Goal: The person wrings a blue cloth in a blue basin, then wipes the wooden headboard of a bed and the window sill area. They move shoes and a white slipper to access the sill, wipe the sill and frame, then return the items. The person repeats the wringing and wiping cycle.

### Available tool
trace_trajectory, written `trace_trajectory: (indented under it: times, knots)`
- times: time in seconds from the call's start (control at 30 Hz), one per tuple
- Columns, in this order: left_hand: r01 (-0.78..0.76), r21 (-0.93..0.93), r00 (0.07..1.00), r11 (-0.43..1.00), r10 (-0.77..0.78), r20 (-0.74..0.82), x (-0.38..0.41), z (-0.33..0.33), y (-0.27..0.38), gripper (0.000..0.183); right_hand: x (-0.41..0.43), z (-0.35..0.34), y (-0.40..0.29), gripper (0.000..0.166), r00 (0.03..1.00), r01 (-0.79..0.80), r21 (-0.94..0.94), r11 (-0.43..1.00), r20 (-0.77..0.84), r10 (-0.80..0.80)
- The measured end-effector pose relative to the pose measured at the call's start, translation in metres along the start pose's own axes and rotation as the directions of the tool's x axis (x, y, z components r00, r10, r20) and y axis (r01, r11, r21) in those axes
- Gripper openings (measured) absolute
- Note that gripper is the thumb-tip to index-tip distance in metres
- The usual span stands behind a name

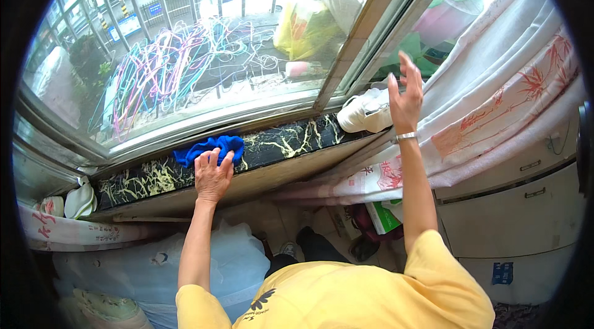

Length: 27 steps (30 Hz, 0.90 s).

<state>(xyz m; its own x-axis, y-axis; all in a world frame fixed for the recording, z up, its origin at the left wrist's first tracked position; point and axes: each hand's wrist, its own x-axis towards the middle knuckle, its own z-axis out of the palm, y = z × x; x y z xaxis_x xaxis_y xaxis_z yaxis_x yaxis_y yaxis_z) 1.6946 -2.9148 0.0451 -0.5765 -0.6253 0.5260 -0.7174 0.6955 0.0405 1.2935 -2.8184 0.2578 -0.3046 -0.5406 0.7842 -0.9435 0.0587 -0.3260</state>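
My left hand [214,176] rests its fingertips on a crumpled blue cloth [211,148], which lies on the black marbled windowsill [283,143] against the window frame. Some of the cloth is hidden under those fingers. Raised in front of the window's right side, my right hand [406,97] is empty with its fingers apart, and a metal band circles the wrist. Just left of it, a white shoe [364,111] sits at the sill's right end, partly covered by the hand.
White curtains with red bamboo prints [482,111] hang at right. At the sill's left end is a white shoe-like item [81,201]. Outside the glass lie tangled coloured wire hangers [171,69] and a yellow plastic bag [301,27]. A pale-blue covered bundle [222,259] sits below.
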Motion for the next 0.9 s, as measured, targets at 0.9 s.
trace_trajectory:
  times: [0.9]
  knots:
    - [0.036, 0.042, 0.992, 0.998, -0.040, 0.118, -0.012, 0.016, -0.008, 0.045, 0.129, 0.055, 0.098, 0.098, 0.921, 0.331, 0.049, 0.942, -0.232, -0.312]
